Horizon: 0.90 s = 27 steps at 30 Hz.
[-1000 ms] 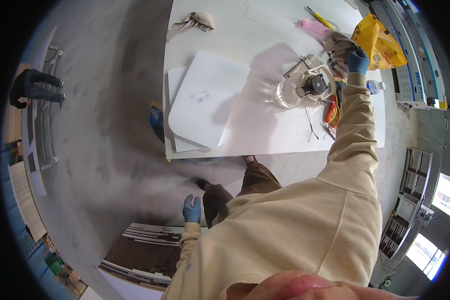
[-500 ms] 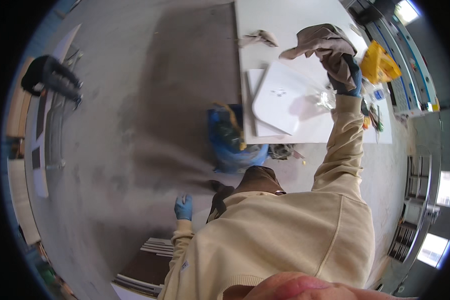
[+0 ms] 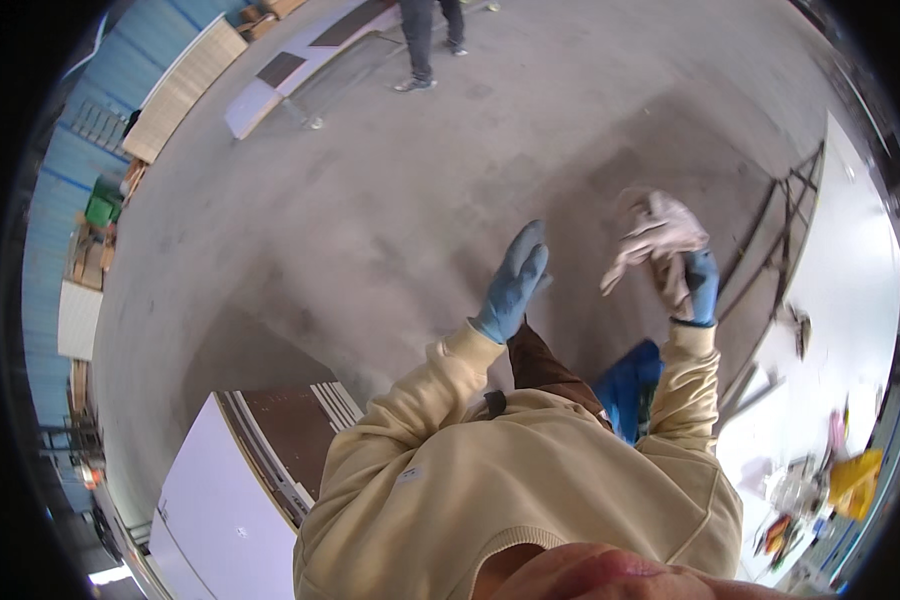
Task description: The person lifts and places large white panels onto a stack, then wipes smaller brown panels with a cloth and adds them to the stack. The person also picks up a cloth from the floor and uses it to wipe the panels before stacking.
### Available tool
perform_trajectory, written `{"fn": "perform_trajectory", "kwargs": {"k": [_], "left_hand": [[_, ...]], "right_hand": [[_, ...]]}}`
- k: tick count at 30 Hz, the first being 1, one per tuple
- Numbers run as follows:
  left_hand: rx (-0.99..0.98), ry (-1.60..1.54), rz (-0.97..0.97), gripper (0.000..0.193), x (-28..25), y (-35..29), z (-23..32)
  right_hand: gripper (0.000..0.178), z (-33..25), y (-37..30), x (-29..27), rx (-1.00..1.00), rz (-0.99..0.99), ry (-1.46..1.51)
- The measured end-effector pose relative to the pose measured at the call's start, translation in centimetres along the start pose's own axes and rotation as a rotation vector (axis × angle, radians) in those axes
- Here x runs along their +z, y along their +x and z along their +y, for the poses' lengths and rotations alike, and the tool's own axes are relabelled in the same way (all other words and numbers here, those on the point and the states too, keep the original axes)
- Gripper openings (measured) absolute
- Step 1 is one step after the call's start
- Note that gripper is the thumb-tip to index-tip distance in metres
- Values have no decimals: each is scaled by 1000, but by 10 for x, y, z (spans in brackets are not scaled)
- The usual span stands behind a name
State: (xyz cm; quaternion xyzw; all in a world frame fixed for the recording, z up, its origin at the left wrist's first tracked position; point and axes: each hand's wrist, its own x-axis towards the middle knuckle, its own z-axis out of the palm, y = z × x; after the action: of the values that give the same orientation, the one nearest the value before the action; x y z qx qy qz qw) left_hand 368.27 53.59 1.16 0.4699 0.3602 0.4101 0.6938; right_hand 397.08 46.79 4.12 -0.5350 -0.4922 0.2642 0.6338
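Note:
My right hand [image 3: 703,288], in a blue glove, is closed on a pinkish-beige cloth [image 3: 660,228] that hangs loosely from it above the floor. My left hand [image 3: 516,280], also blue-gloved, is held out in front of my body with nothing in it. Its fingers are stretched, with the thumb apart. Off to the right stands the white worktable [image 3: 842,270], with a second small rag [image 3: 802,332] near its edge. Motion blurs part of the cloth.
A stack of white and brown panels [image 3: 280,440] stands at my lower left. By my legs is a blue bag [image 3: 625,390]. The table holds a yellow bag [image 3: 855,483], a clear bottle [image 3: 795,492] and tools. Another person [image 3: 418,45] stands at the far side beside panels on a trolley [image 3: 300,65].
My body has turned left, away from the table. The right hand has carried the cloth off the tabletop, out over the floor. My left hand has come up in front of me.

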Motion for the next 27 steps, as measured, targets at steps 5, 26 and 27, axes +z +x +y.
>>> {"fn": "perform_trajectory", "kwargs": {"k": [5,26,27], "left_hand": [[-147,-532,-147,66,-56,122,62],[-151,-764,214,54,-609,537,220],[-205,-663,317,55,-635,556,228]], "right_hand": [[22,33,95,166,427,-417,277],[36,229,517,815,469,-618,568],[35,237,538,837,524,-570,538]]}}
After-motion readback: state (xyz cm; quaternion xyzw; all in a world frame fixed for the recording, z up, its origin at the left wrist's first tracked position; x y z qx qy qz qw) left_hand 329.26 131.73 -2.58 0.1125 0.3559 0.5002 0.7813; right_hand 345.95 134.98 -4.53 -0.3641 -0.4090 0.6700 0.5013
